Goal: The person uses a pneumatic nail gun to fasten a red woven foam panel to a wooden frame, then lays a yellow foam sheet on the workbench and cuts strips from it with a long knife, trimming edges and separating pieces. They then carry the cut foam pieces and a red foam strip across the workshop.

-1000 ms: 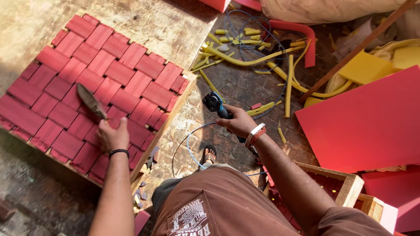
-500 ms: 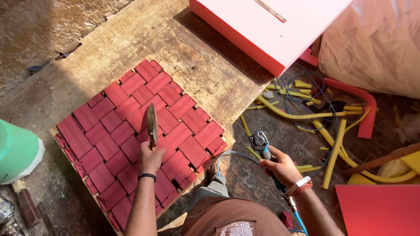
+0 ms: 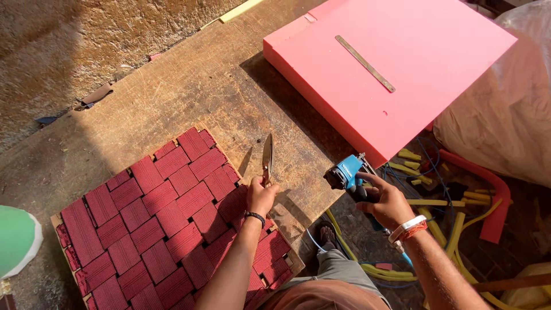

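Sunlit wooden counter carried a red woven frame. His left hand gripped scissors, blades pointing away over bare wood; his right hand clasped a blue staple gun beside the pink foam slab.

Both forearms were bare, with no sleeves in view. The left hand had a thin black band around its wrist. The right hand wore a white wristband edged with orange. Grey trousers, a dark shoe and a brownish-orange garment showed below.
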